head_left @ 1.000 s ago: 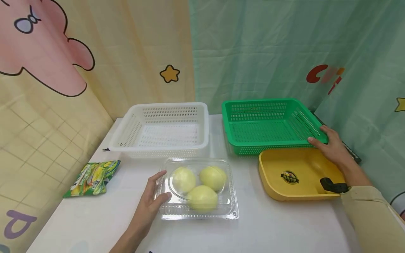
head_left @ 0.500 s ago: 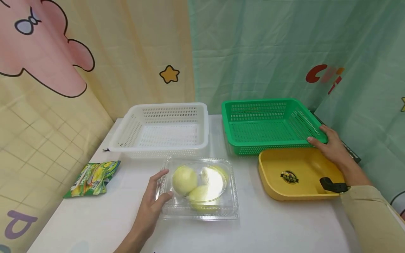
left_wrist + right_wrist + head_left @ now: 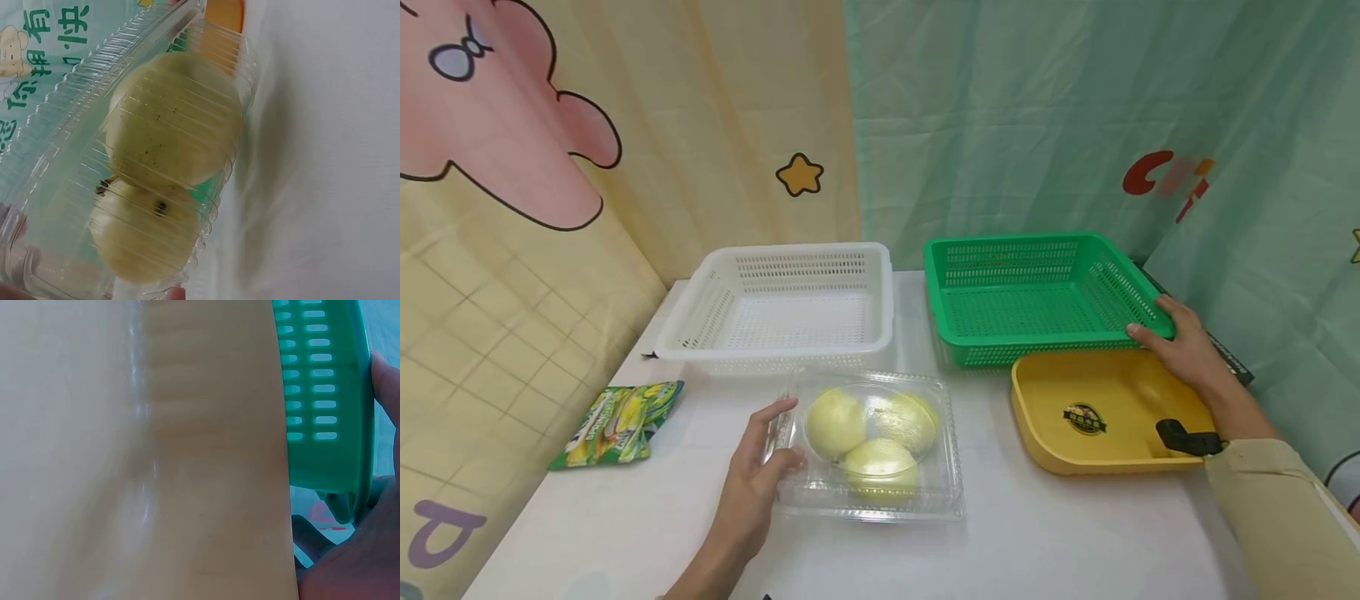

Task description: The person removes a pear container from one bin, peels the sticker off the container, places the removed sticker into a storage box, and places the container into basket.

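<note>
My left hand (image 3: 756,475) grips the left side of a clear plastic clamshell box (image 3: 936,500) at the front middle of the table. Three pale yellow-green round fruits, perhaps pears, show through its lid; one fruit (image 3: 172,119) fills much of the left wrist view, and a dark stem pokes out there. My right hand (image 3: 1191,350) holds the front right corner of a green slotted basket (image 3: 1022,342), thumb on the rim and fingers round the outer side. In the right wrist view the thumb (image 3: 386,384) touches the green rim; the other fingers are partly hidden.
A white slotted basket (image 3: 805,354) stands left of the green one. Below my right forearm lies a yellow tray (image 3: 1037,442) with a round label. A green snack packet (image 3: 617,425) is at the left. A dark long object (image 3: 1232,360) lies by the right curtain.
The box has tilted slightly and shifted a little, its lid glare moving over the fruits. My left hand stays on its side. The right hand and green basket look unmoved.
</note>
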`<state>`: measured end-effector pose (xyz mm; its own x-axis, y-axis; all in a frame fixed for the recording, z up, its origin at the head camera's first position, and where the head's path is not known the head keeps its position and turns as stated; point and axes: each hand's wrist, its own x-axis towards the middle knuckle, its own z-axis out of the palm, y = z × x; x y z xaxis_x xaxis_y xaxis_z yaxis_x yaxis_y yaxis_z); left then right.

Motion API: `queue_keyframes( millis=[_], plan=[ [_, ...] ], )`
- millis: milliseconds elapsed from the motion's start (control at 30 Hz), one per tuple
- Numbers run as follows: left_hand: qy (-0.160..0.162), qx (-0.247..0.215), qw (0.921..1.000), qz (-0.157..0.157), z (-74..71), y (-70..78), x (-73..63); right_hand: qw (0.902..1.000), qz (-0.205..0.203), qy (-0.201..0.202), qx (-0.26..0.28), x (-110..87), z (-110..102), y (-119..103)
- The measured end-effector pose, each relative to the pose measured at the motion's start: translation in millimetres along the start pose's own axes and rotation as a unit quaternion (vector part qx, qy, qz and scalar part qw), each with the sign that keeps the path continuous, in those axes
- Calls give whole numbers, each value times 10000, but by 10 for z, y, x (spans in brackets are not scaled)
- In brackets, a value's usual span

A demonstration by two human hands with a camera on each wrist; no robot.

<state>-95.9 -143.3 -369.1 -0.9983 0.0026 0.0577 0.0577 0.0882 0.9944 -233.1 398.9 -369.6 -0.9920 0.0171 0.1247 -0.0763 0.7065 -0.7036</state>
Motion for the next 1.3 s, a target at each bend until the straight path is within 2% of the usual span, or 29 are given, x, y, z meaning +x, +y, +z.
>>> queue_keyframes(
  millis=[300, 467, 633, 967, 1300],
  plan=[
    [-422, -502, 9978, 86, -32, 313, 77, 10000, 30, 17, -13, 20, -14, -13],
    [-448, -799, 9957, 122, -4, 482, 201, 10000, 29, 46, 12, 24, -14, -7],
    [-445, -1280, 9907, 118, 84, 592, 373, 10000, 46, 36, -18, 31, -15, 19],
    [-398, -1675, 9847, 259, 374, 672, 777, 10000, 52, 8, -39, 14, -15, 30],
    [-72, -1744, 9846, 107, 669, 680, 1110, 10000, 10, 6, -73, 19, 0, 31]
  ],
)
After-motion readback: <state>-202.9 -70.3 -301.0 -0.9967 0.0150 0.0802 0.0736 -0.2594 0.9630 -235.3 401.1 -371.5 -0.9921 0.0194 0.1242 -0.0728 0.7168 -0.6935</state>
